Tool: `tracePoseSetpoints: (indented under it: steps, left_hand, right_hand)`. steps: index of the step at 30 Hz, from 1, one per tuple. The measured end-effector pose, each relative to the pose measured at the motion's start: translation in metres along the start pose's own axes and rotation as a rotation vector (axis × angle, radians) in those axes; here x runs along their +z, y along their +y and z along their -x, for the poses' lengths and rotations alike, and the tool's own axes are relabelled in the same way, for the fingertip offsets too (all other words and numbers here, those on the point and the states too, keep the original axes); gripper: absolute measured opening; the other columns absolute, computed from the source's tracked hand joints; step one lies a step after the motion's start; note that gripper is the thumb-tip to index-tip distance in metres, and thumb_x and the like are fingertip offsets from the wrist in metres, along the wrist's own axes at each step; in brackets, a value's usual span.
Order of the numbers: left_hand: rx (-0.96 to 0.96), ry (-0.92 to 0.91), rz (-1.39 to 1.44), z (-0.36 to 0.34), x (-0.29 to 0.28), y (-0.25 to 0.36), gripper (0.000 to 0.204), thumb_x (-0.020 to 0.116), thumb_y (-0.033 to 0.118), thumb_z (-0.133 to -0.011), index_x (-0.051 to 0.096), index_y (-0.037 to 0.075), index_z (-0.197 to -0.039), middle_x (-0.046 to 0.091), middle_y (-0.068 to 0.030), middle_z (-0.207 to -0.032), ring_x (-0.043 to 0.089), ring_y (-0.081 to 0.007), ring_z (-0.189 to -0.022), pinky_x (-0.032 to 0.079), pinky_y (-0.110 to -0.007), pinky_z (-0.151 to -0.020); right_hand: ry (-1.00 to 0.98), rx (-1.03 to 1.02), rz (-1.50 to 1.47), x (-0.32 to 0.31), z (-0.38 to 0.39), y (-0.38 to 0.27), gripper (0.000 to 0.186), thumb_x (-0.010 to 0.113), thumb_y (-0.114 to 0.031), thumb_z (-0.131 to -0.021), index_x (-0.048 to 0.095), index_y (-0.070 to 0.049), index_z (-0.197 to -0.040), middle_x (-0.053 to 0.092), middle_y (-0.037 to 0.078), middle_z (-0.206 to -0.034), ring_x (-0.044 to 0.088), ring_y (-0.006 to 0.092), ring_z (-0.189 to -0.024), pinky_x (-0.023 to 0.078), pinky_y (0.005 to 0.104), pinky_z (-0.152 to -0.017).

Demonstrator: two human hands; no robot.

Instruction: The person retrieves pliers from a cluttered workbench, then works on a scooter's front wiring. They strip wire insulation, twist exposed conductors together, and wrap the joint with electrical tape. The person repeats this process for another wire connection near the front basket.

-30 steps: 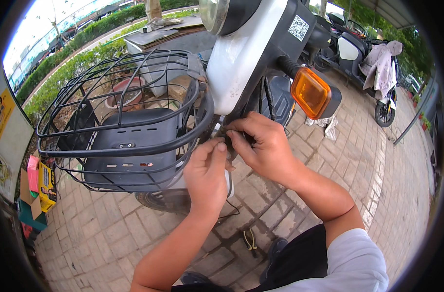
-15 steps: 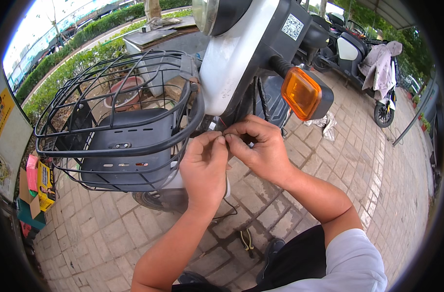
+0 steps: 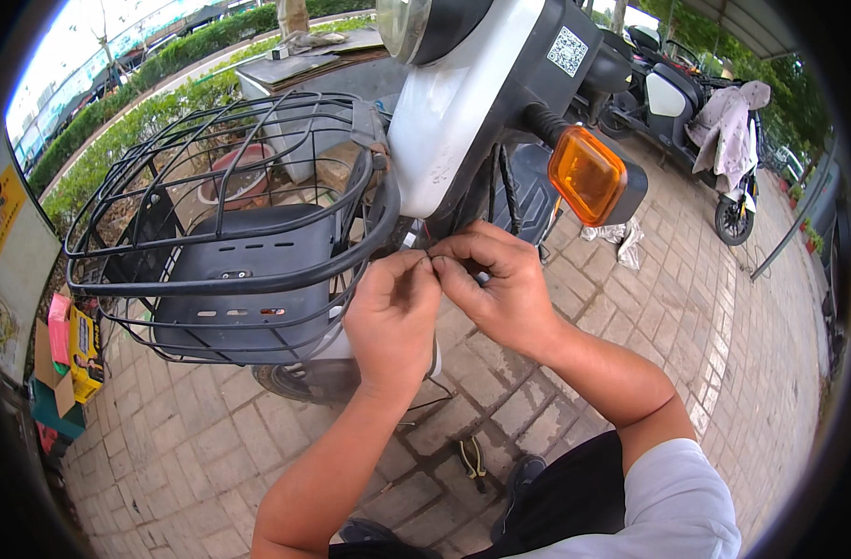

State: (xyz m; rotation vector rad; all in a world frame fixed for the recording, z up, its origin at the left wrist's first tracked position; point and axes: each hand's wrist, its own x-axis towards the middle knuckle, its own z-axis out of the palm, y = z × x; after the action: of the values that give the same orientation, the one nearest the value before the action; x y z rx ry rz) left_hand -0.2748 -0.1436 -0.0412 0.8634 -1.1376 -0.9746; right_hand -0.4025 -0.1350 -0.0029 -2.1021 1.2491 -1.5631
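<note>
My left hand [image 3: 395,312] and my right hand [image 3: 491,293] meet fingertip to fingertip just below the front panel [image 3: 444,116] of a white-and-black scooter. Both pinch something small that I cannot make out, with a thin wire near them. Left of my hands is a black wire basket [image 3: 118,291] with a plastic base plate [image 3: 239,326]. An orange turn signal [image 3: 584,175] sticks out above my right hand, and dark cables [image 3: 507,191] hang behind it.
Pliers [image 3: 472,461] lie on the paving by my shoe. Cardboard boxes [image 3: 62,382] and a sign board [image 3: 6,279] stand at left. A metal box [image 3: 300,56] and planter [image 3: 234,177] are behind the basket. Parked scooters [image 3: 677,112] and a white cloth [image 3: 615,242] are at right.
My left hand has risen slightly toward my right hand, so their fingertips now meet. My right hand has shifted slightly downward since a second ago.
</note>
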Motion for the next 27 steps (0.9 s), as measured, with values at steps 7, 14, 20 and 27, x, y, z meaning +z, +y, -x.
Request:
tracePoseSetpoints:
  steps: [7, 14, 20, 27]
  left_hand:
    - [0.215, 0.026, -0.205, -0.002, -0.001, -0.005, 0.012, 0.071, 0.003, -0.084, 0.068, -0.001, -0.095, 0.068, -0.0094, -0.086, 0.066, -0.0163, -0.073, 0.052, -0.028, -0.068]
    - [0.315, 0.013, -0.285, -0.003, -0.003, -0.003, 0.014, 0.071, 0.002, -0.083, 0.068, 0.0, -0.096, 0.067, -0.0114, -0.084, 0.065, -0.0227, -0.07, 0.052, -0.031, -0.066]
    - [0.386, -0.062, -0.318, -0.003, -0.004, -0.001, 0.021, 0.072, 0.002, -0.082, 0.069, -0.001, -0.102, 0.066, -0.0125, -0.089, 0.066, -0.0229, -0.075, 0.052, -0.031, -0.067]
    - [0.331, -0.195, -0.168, -0.011, -0.012, -0.003, 0.018, 0.068, 0.002, -0.091, 0.066, -0.007, -0.107, 0.063, -0.0084, -0.098, 0.062, -0.0105, -0.074, 0.052, -0.022, -0.064]
  right_hand:
    - [0.016, 0.014, -0.055, 0.002, 0.0, 0.003, 0.01, 0.068, -0.003, -0.084, 0.07, 0.004, -0.091, 0.065, 0.012, -0.081, 0.065, 0.019, -0.065, 0.051, 0.0299, -0.059]
    - [-0.006, -0.009, -0.03, 0.0, 0.002, 0.002, 0.013, 0.065, -0.002, -0.085, 0.07, 0.005, -0.095, 0.064, 0.013, -0.081, 0.064, 0.0211, -0.066, 0.051, 0.0309, -0.061]
    - [-0.045, -0.092, 0.016, -0.005, 0.001, 0.001, 0.02, 0.059, 0.003, -0.082, 0.069, 0.005, -0.099, 0.062, 0.016, -0.082, 0.063, 0.0289, -0.069, 0.051, 0.0358, -0.062]
    - [-0.148, -0.148, 0.05, -0.018, 0.0, -0.001, 0.027, 0.055, 0.007, -0.077, 0.068, 0.005, -0.101, 0.06, 0.018, -0.084, 0.061, 0.0362, -0.073, 0.051, 0.04, -0.066]
